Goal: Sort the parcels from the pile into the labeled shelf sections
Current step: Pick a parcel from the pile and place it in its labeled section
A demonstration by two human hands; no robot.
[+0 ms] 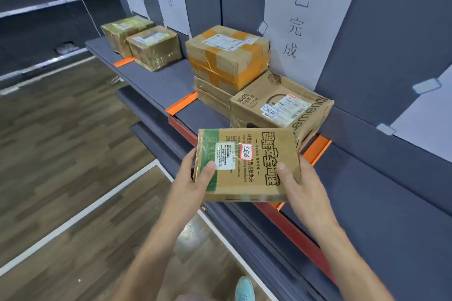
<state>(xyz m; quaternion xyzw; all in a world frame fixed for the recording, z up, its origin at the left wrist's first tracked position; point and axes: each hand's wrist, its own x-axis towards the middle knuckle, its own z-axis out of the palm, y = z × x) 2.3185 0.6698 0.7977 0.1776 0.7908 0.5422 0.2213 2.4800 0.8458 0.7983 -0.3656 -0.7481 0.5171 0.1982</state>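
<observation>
1. Head view. A flat cardboard parcel (256, 178) is held level in both hands, below and in front of the white sign (308, 19) hand-lettered 已完成, over the front edge of the grey shelf (159, 85).
2. The left grip (193, 178) pinches the parcel's left edge. The thumb (209, 166) presses on the top face and the fingers are hidden underneath.
3. The right grip (300, 186) pinches the opposite edge in the same way, with its thumb on top and its fingers out of sight below.
4. The parcel's top face carries a white shipping label (225, 155) and a red-bordered sticker (247, 150) with handwriting.
5. Directly beneath the sign, a printed box (281, 107) rests on the shelf. It lies just beyond the held parcel, and whether the two touch cannot be told.
6. Just left of the sign, an orange-taped box (227, 56) sits on top of flatter cartons (212, 95).
7. Orange divider strips cross the shelf board. One (316, 149) lies below the sign's right side, next to the printed box. Another (182, 104) lies to the sign's lower left, beside the cartons.
8. Far left of the sign, two tape-wrapped boxes (154, 49) stand side by side on the shelf.
9. Well below and left of the sign is a wood-pattern floor (61, 142). A teal shoe (244, 291) shows at the frame's lower edge.
</observation>
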